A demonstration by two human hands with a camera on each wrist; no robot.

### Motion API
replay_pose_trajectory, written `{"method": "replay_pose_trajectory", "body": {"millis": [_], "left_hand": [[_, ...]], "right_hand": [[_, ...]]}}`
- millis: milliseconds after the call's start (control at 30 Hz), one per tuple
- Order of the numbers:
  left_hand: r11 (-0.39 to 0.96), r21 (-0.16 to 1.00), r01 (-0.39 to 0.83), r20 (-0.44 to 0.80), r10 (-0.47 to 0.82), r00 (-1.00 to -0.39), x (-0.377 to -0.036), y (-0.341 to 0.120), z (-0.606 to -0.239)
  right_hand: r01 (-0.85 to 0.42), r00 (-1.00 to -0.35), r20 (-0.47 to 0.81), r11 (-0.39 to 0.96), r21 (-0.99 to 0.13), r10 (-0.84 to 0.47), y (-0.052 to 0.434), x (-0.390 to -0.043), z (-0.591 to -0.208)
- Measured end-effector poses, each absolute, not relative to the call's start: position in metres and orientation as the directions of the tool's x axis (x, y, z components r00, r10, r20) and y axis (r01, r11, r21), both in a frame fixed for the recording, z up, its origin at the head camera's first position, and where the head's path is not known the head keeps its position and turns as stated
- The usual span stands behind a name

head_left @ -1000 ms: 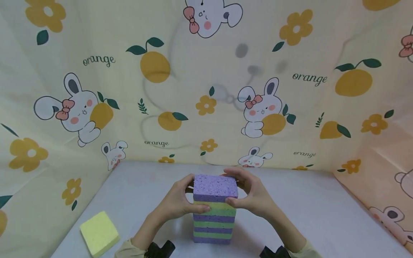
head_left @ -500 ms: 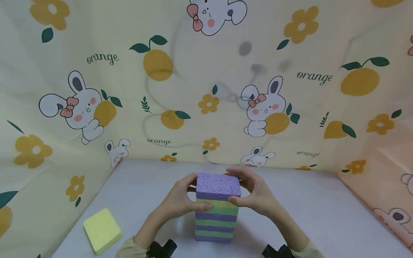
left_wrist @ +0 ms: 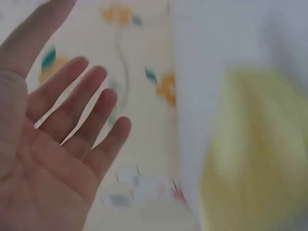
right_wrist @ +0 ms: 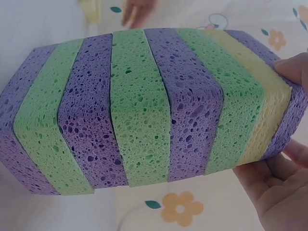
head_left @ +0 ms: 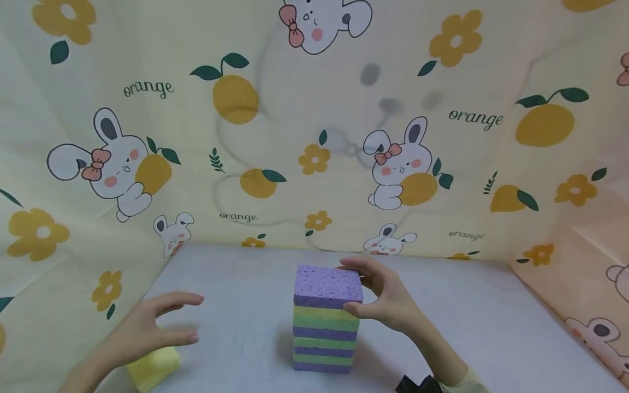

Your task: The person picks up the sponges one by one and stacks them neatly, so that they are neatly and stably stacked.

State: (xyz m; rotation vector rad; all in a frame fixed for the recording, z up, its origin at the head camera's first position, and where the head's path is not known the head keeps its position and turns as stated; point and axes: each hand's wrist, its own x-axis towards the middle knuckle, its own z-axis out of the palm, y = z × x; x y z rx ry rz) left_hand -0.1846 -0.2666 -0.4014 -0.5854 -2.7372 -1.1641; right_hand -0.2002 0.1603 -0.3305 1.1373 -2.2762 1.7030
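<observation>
From the head camera, the right hand (head_left: 388,297) pinches the top purple sponge (head_left: 328,286) of the sponge stack (head_left: 325,319) at table (head_left: 491,327) centre; at 8 o'clock, the left hand (head_left: 147,327) hovers spread over a yellow sponge (head_left: 153,368); left wrist view (blurred): fingers (left_wrist: 86,103) straight, holding nothing; right wrist view: thumb (right_wrist: 292,67) on the stack's end.

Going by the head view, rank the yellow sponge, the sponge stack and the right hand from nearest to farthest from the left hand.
1. Yellow sponge: just under the left hand, at the table's left.
2. Sponge stack: mid-table, to its right.
3. Right hand: on the stack's far side.
</observation>
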Motion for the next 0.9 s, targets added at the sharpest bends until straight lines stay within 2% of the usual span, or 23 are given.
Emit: {"method": "replay_pose_trajectory", "body": {"millis": [233, 467, 700, 900], "left_hand": [[0.716, 0.654, 0.243, 0.133, 0.207, -0.969, -0.173, -0.323, -0.420], [0.712, 0.680, 0.177, 0.025, 0.218, -0.976, -0.174, -0.346, -0.436], [0.597, 0.799, 0.071, -0.144, 0.304, -0.942, -0.174, -0.351, -0.440], [0.472, 0.881, -0.028, -0.254, 0.423, -0.870, -0.175, -0.338, -0.439]], "right_hand": [[-0.587, -0.734, 0.458, 0.128, -0.800, -0.501, 0.161, -0.201, -0.331], [-0.580, -0.731, 0.457, 0.109, -0.807, -0.507, 0.161, -0.201, -0.331], [-0.585, -0.726, 0.463, 0.102, -0.805, -0.508, 0.160, -0.201, -0.331], [-0.595, -0.721, 0.470, 0.107, -0.797, -0.510, 0.159, -0.200, -0.329]]}}
